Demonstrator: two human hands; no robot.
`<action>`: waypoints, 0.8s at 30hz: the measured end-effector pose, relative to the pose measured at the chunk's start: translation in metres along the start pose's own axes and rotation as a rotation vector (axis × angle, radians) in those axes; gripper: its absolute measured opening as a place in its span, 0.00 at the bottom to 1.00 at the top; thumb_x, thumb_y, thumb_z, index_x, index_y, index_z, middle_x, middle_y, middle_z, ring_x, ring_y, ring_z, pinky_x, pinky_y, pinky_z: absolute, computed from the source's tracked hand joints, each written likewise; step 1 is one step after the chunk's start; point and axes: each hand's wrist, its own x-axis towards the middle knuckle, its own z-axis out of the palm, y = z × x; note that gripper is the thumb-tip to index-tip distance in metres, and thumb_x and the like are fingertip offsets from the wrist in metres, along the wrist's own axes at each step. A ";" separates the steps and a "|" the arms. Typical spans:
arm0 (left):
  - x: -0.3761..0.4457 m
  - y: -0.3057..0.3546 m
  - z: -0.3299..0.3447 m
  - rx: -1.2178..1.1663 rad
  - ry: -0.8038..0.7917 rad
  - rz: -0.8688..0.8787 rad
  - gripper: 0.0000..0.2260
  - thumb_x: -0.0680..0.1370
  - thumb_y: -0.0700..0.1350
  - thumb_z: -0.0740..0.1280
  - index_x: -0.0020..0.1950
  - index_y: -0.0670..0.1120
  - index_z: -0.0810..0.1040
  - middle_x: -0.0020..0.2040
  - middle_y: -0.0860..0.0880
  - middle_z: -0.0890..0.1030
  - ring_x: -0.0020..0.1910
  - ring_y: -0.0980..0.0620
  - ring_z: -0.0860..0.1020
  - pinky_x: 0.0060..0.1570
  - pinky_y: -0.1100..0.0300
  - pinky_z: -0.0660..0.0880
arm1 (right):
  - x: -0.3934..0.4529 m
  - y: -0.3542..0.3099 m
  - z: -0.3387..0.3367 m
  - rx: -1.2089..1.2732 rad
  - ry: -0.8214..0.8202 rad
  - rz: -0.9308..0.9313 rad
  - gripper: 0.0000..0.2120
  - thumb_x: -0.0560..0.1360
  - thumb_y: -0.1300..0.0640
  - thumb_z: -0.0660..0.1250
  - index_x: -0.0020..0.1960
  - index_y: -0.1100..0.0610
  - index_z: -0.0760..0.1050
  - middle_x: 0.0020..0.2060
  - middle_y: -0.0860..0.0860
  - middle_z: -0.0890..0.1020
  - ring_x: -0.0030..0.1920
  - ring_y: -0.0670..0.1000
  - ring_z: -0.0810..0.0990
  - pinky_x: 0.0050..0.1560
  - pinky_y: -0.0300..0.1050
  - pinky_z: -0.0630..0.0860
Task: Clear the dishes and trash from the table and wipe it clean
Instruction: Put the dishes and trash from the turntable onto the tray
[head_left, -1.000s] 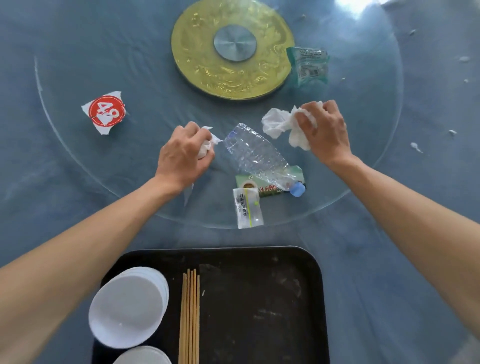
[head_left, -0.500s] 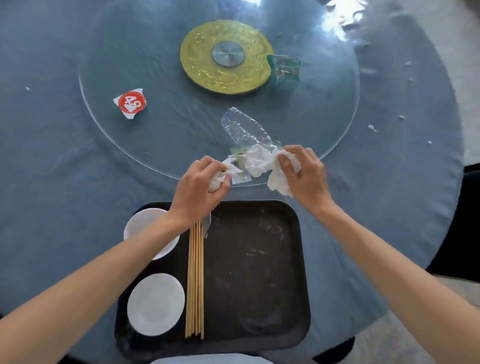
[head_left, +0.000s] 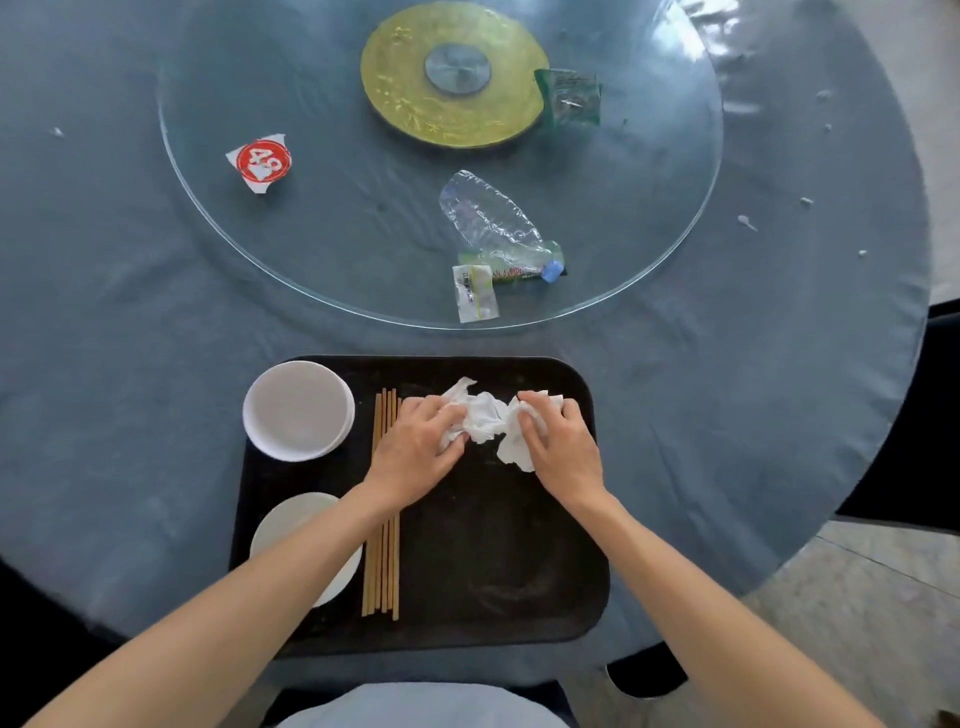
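Crumpled white tissues (head_left: 485, 418) lie on the far part of the black tray (head_left: 519, 582). My left hand (head_left: 415, 449) grips one wad at its left side and my right hand (head_left: 563, 447) grips another at its right. Two white bowls (head_left: 296, 410) and several wooden chopsticks (head_left: 383, 561) also lie on the tray. On the glass turntable (head_left: 322, 244) remain a crushed clear bottle (head_left: 493, 223), a small white packet (head_left: 475, 293), a green wrapper (head_left: 519, 274) under the bottle, a red-and-white label (head_left: 260, 162) and a green plastic packet (head_left: 571, 97).
A gold disc (head_left: 452, 88) sits at the turntable's centre. The round table has a blue cloth (head_left: 104, 312) with white crumbs (head_left: 748, 222) scattered at the right. Dark chairs stand at the right edge and below.
Both hands carried the tissue wads from the turntable back over its rim and down onto the tray. The bottle and packets stayed in place.
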 end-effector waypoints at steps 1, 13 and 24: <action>0.000 0.000 0.000 0.009 -0.003 0.005 0.15 0.80 0.51 0.68 0.65 0.50 0.77 0.62 0.51 0.78 0.64 0.48 0.72 0.58 0.50 0.77 | 0.001 0.000 -0.002 -0.032 0.003 -0.011 0.18 0.84 0.44 0.59 0.73 0.40 0.70 0.53 0.49 0.73 0.49 0.53 0.78 0.42 0.44 0.72; 0.064 0.004 -0.054 0.087 0.101 -0.070 0.26 0.79 0.58 0.64 0.77 0.57 0.66 0.71 0.44 0.71 0.70 0.44 0.70 0.63 0.43 0.76 | 0.051 -0.015 -0.080 -0.195 0.187 -0.165 0.25 0.80 0.39 0.65 0.76 0.37 0.67 0.63 0.50 0.77 0.62 0.54 0.76 0.41 0.50 0.78; 0.188 0.004 -0.076 0.177 0.008 0.055 0.36 0.72 0.68 0.64 0.75 0.51 0.68 0.69 0.45 0.71 0.69 0.44 0.67 0.63 0.43 0.75 | 0.251 -0.067 -0.144 -0.125 0.280 -0.106 0.28 0.81 0.39 0.62 0.79 0.38 0.61 0.71 0.58 0.69 0.71 0.61 0.70 0.55 0.57 0.77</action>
